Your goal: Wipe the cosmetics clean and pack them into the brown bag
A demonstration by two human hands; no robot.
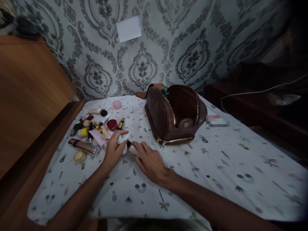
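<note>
My left hand (115,147) is closed round a small white item (123,138), partly covered by the fingers. Just right of it, my right hand (150,162) grips a small beige bottle (133,149) with a black cap pointing toward the left hand. Left of the hands lies a group of cosmetics: a pink tube (97,138), a dark red round jar (112,124), a long metallic rose bottle (84,146) and a yellow-lidded jar (79,156). Behind and right of the hands stands a brown leather bag (160,115), unzipped, with a green-capped bottle (165,90) showing inside.
The table has a white patterned cloth (207,192). A pink sponge (117,104) lies near its back edge. At the left is a wooden cabinet (33,96); behind, a patterned wall with a white paper (129,29). A cable (262,91) runs at the right.
</note>
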